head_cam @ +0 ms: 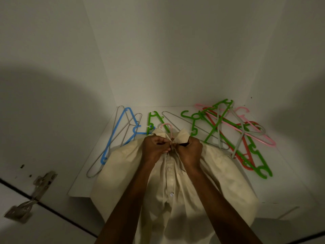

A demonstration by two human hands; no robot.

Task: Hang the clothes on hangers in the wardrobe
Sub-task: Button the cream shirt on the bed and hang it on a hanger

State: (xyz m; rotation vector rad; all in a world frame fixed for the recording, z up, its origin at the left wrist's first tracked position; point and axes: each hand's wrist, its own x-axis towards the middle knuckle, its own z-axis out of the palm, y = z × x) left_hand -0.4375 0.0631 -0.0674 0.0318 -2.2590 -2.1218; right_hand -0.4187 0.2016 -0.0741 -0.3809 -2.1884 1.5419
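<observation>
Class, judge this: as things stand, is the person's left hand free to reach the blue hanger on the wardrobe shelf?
Probably not yet. The left hand grips the cream shirt at its collar, though the blue hanger lies mostly uncovered to its left.

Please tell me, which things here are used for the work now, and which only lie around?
In use: cream shirt; pink hanger inside its collar; left hand and right hand pinching the collar.

Lying about: blue hanger, green hangers, wire hangers, door hinge.
</observation>
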